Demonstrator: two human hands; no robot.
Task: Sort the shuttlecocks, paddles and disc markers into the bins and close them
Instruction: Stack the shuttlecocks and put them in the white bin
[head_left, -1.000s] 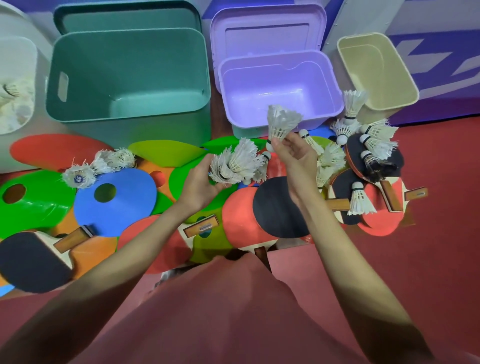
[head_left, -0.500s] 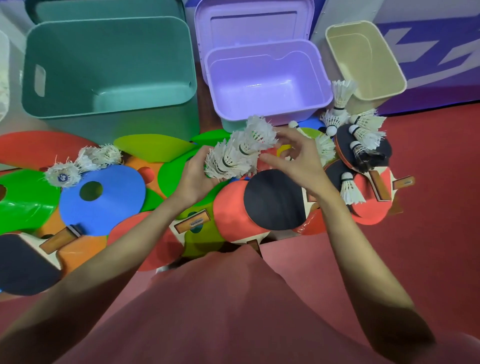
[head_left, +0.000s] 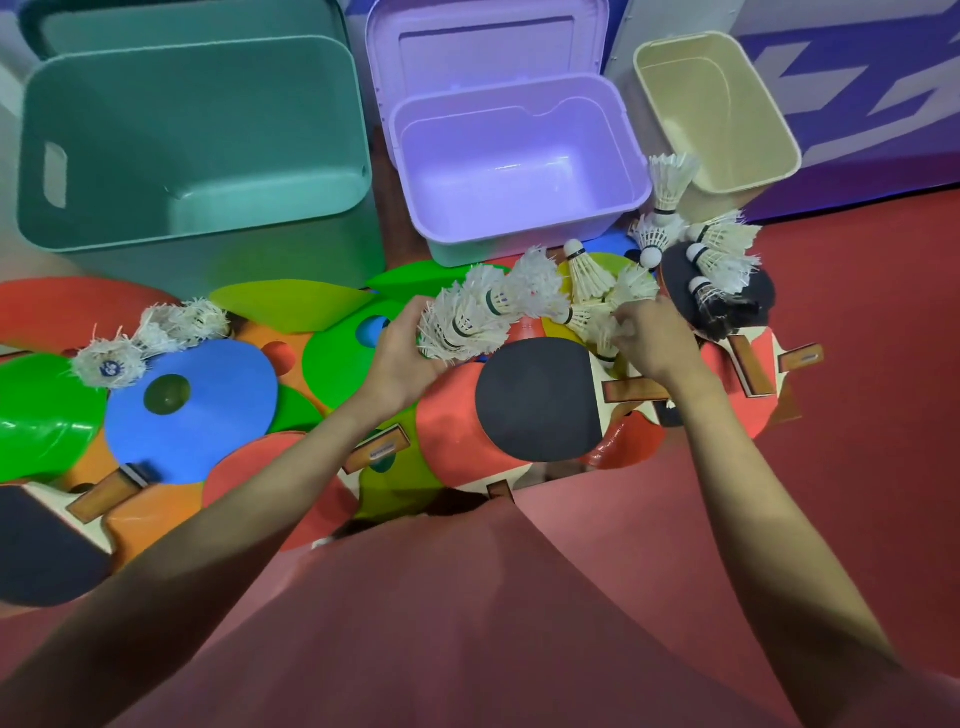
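Left hand: left hand (head_left: 402, 358), centre of frame, fingers curled round the near end of a nested stack of shuttlecocks (head_left: 485, 309); the stack arcs up and to the right from the palm, feathers frayed.
Right hand: right hand (head_left: 652, 340), right of centre, fingers bent down among loose shuttlecocks (head_left: 589, 273) lying on a yellow disc marker; fingertips blurred, so whether it has one pinched I cannot tell.
Other shuttlecocks: a second frayed stack (head_left: 150, 338) at left, lying across the blue disc marker (head_left: 195, 410) and its neighbours; a cluster (head_left: 719, 254) at right on a black-faced paddle, one standing upright (head_left: 667, 189) against the beige bin.
Paddles: black-faced paddle (head_left: 540, 400) centre, overlapping a red one, between the two wrists; another black paddle (head_left: 39, 545) at lower left edge; red paddles with wooden handles (head_left: 748, 364) at right.
Disc markers: green (head_left: 41, 415), orange, red and lime discs overlapping in a band across the middle of the frame, on the red floor.
Teal bin: teal bin (head_left: 197, 78), upper left, open, nothing seen inside.
Lilac bin: lilac bin (head_left: 519, 91), upper centre, open, lid (head_left: 488, 47) propped upright behind it.
Beige bin: beige bin (head_left: 769, 109), upper right, open, tilted, smallest of the three.
Foreground: reddish garment (head_left: 441, 623) fills the lower centre, forearms passing either side.
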